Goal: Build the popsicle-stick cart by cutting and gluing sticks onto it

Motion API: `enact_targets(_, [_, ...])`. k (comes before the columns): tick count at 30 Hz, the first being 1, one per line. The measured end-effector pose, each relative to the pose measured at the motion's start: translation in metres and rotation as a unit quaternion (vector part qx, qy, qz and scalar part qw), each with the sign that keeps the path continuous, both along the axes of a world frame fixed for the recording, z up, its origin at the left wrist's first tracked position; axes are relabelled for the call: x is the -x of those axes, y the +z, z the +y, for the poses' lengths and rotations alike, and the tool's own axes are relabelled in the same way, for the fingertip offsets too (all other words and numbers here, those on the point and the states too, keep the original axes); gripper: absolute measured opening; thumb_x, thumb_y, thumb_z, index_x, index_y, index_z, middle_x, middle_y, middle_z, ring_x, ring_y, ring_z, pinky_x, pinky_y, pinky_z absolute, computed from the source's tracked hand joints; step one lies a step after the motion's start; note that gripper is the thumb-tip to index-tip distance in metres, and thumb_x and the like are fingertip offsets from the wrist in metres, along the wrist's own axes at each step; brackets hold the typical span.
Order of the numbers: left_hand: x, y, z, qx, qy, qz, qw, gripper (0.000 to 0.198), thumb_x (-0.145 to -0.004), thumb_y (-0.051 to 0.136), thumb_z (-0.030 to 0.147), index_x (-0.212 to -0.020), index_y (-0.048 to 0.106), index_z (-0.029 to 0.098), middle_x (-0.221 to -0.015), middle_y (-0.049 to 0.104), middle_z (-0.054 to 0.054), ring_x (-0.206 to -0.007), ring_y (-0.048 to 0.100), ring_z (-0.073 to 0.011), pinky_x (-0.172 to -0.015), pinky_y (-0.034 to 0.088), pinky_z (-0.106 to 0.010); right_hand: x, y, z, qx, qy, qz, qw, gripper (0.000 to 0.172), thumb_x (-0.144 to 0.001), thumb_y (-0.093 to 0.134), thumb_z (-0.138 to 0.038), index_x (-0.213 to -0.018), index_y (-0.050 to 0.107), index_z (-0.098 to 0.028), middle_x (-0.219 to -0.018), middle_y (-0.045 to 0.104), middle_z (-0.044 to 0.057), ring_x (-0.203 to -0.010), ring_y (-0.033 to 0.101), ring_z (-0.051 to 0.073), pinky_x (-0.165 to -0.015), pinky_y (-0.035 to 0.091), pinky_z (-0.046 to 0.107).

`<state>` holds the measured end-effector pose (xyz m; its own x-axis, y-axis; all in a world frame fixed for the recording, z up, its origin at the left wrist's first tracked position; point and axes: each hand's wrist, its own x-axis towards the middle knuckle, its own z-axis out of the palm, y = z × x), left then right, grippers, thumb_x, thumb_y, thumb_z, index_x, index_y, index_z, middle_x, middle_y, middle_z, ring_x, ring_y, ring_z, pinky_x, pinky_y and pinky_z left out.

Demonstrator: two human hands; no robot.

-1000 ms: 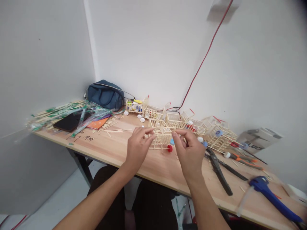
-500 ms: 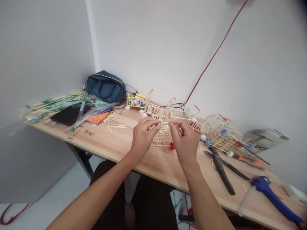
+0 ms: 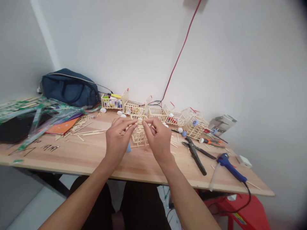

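My left hand (image 3: 116,136) and my right hand (image 3: 158,138) meet above the near middle of the table, thumb and index finger pinched on each. What they pinch is too small to make out. Just behind and below the fingertips stands a small cart made of wooden sticks (image 3: 139,137), partly covered by my hands. A blue cap (image 3: 129,147) shows low beside it, near my left hand. Behind it, more stick carts (image 3: 134,108) stand in a row, some with red-tipped handles; the leftmost cart (image 3: 112,103) holds colourful bits.
Cut sticks (image 3: 82,126) lie to the left, near an orange sheet (image 3: 62,126), plastic wrappers and a blue bag (image 3: 69,88). On the right are black-handled pliers (image 3: 196,156), orange-handled pliers (image 3: 214,143) and a blue glue gun (image 3: 231,167) with its cord over the edge.
The view has swung to the right, so everything sits further left and a red stool-like object appears below. My hands have come closer together, both still pinched.
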<state>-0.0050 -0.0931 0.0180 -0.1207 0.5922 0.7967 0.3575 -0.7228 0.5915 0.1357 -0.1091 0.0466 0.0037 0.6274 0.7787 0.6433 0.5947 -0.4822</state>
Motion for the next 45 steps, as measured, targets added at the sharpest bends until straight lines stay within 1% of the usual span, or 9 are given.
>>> enact_targets(7, [0.000,-0.001,0.002,-0.011,0.009,0.018,1.000,0.012,-0.089,0.067,0.017,-0.098,0.076,0.019,-0.091,0.073,-0.003,-0.084,0.062,-0.0156,-0.079,0.049,-0.030,-0.002,-0.003,-0.001,0.000,0.003,0.010,1.000,0.015,-0.093,0.059,-0.026,-0.084,0.068,-0.018,-0.063,0.053,-0.006,-0.053,0.042,0.008,-0.058,0.036,0.021])
enact_targets(12, [-0.001,-0.006,0.004,-0.009,0.013,0.009,1.000,0.014,-0.089,0.068,0.019,-0.102,0.074,0.018,-0.092,0.072,-0.002,-0.080,0.061,-0.0140,-0.073,0.048,-0.027,-0.004,-0.004,-0.003,0.010,-0.018,0.031,0.999,0.015,-0.093,0.060,-0.028,-0.084,0.067,-0.019,-0.061,0.051,-0.006,-0.052,0.042,0.009,-0.057,0.035,0.022])
enact_targets(17, [0.000,-0.011,0.007,-0.027,0.018,-0.005,0.999,0.014,-0.090,0.067,0.020,-0.102,0.073,0.019,-0.093,0.072,-0.002,-0.079,0.060,-0.0137,-0.074,0.050,-0.028,-0.005,-0.006,-0.004,0.005,-0.033,0.037,0.999,0.015,-0.092,0.061,-0.028,-0.083,0.068,-0.019,-0.058,0.046,-0.007,-0.050,0.037,0.008,-0.054,0.033,0.022])
enact_targets(23, [0.000,-0.020,0.009,-0.023,0.024,-0.008,0.999,0.013,-0.091,0.065,0.019,-0.101,0.072,0.019,-0.095,0.073,-0.003,-0.085,0.064,-0.0155,-0.078,0.052,-0.030,-0.010,-0.009,-0.006,0.017,-0.045,0.045,0.998,0.014,-0.091,0.062,-0.028,-0.083,0.069,-0.019,-0.057,0.040,-0.008,-0.050,0.034,0.008,-0.053,0.030,0.022])
enact_targets(29, [-0.004,-0.026,0.009,-0.023,0.006,0.004,1.000,0.013,-0.093,0.063,0.022,-0.102,0.071,0.019,-0.095,0.073,-0.005,-0.088,0.064,-0.0167,-0.084,0.053,-0.033,-0.013,-0.014,-0.006,-0.004,-0.073,0.032,0.997,0.015,-0.091,0.064,-0.030,-0.082,0.070,-0.019,-0.056,0.041,-0.008,-0.051,0.034,0.008,-0.051,0.029,0.022])
enact_targets(34, [-0.004,-0.027,0.009,-0.024,0.002,0.001,1.000,0.014,-0.092,0.064,0.022,-0.104,0.071,0.019,-0.095,0.073,-0.006,-0.089,0.064,-0.0167,-0.082,0.052,-0.033,-0.011,-0.015,-0.007,-0.010,-0.079,0.028,0.996,0.016,-0.090,0.064,-0.031,-0.082,0.070,-0.018,-0.058,0.046,-0.007,-0.051,0.035,0.009,-0.051,0.029,0.023])
enact_targets(37, [-0.004,-0.027,0.009,-0.021,-0.003,-0.005,1.000,0.014,-0.092,0.064,0.022,-0.104,0.071,0.019,-0.095,0.073,-0.006,-0.088,0.064,-0.0169,-0.080,0.051,-0.032,-0.008,-0.014,-0.008,-0.020,-0.085,0.023,0.996,0.016,-0.090,0.064,-0.031,-0.083,0.070,-0.019,-0.057,0.044,-0.007,-0.050,0.035,0.009,-0.051,0.030,0.024])
enact_targets(40, [-0.005,-0.027,0.009,-0.030,-0.009,-0.011,0.999,0.015,-0.092,0.065,0.022,-0.104,0.072,0.019,-0.096,0.074,-0.006,-0.090,0.064,-0.0174,-0.078,0.051,-0.032,-0.005,-0.013,-0.008,-0.034,-0.075,0.019,0.996,0.013,-0.090,0.064,-0.028,-0.083,0.070,-0.019,-0.057,0.043,-0.007,-0.050,0.035,0.009,-0.051,0.030,0.023])
enact_targets(45, [-0.006,-0.028,0.011,-0.038,-0.015,-0.019,0.999,0.015,-0.092,0.065,0.023,-0.104,0.073,0.020,-0.097,0.074,-0.006,-0.092,0.065,-0.0176,-0.080,0.051,-0.032,-0.001,-0.012,-0.006,-0.037,-0.061,0.016,0.997,0.012,-0.090,0.064,-0.026,-0.083,0.070,-0.019,-0.059,0.047,-0.007,-0.050,0.035,0.008,-0.051,0.030,0.023])
